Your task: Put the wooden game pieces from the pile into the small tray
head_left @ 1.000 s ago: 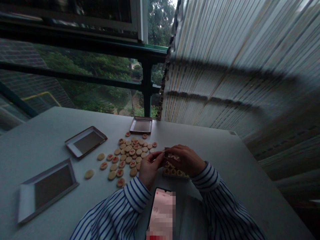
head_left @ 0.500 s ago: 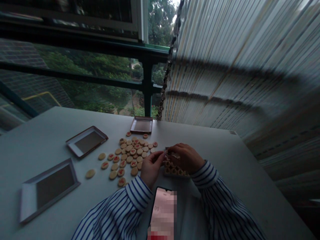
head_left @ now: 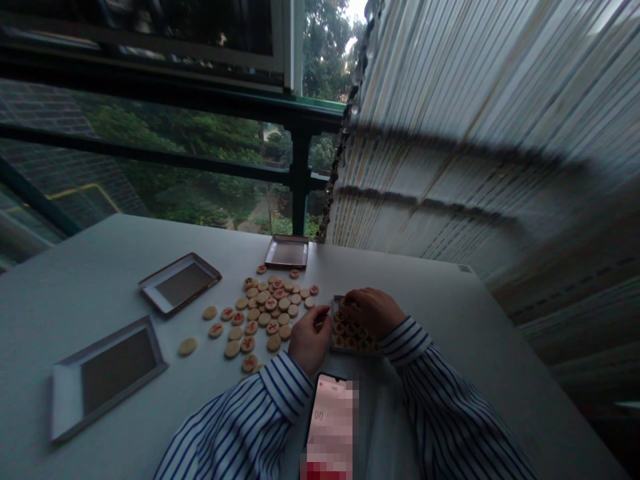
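My left hand [head_left: 309, 339] is at the left edge of a small tray [head_left: 353, 352], its thumb and index finger curled close together; whatever may be between them is too small to make out. Over the tray's upper right part, my right hand [head_left: 375, 312] has its fingers bent down among round wooden pieces [head_left: 351, 329] lying in rows. What its fingertips touch is hidden. Left of my hands, a loose heap of round wooden pieces [head_left: 263, 319] covers the table, some showing red characters and others plain.
A phone [head_left: 330, 427] lies in front between my forearms. Three shallow trays stand around the heap: one at the back [head_left: 287, 265], one at the left [head_left: 173, 312] and a larger one nearer [head_left: 110, 405]. Behind the white table [head_left: 450, 320] are a railing and a curtain.
My left hand has drawn back slightly from my right hand, uncovering the tray's upper left corner. My right hand's fingers have lowered into the tray. The whole view has shifted a little.
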Available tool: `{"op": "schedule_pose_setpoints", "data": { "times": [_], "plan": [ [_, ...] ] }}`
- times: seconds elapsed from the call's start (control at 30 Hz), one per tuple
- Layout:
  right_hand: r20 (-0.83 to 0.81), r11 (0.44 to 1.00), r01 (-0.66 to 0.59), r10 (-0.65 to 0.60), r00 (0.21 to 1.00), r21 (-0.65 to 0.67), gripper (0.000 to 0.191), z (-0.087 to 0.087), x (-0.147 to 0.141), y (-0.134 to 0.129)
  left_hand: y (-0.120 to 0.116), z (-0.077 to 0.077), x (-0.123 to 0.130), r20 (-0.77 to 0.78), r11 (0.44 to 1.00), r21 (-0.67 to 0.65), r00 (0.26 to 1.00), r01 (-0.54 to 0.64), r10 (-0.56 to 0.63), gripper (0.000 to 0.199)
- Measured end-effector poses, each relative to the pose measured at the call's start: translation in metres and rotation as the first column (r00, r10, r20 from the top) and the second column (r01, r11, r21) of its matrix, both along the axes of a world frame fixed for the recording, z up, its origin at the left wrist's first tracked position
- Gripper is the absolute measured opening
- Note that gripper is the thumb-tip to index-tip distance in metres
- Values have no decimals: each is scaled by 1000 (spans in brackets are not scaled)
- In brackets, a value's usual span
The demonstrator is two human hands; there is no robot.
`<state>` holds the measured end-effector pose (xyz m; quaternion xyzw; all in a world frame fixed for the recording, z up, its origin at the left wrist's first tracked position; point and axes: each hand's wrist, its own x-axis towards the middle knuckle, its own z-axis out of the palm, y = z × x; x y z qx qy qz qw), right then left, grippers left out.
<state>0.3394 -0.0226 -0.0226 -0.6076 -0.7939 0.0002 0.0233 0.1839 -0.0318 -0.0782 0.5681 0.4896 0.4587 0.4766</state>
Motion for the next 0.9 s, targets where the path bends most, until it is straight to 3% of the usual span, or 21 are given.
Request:
{"op": "schedule_pose_setpoints", "data": {
  "times": [0.5,0.9],
  "plan": [
    [234,995,77,-61,970,-60,31,1,-17,9,-3,-3,3,-81,998,16,995,65,-63,25],
    [272,988,100,-65,960,-118,27,-2,-21,11,-1,-7,3,-205,993,47,974,108,-96,26]
  ]
}}
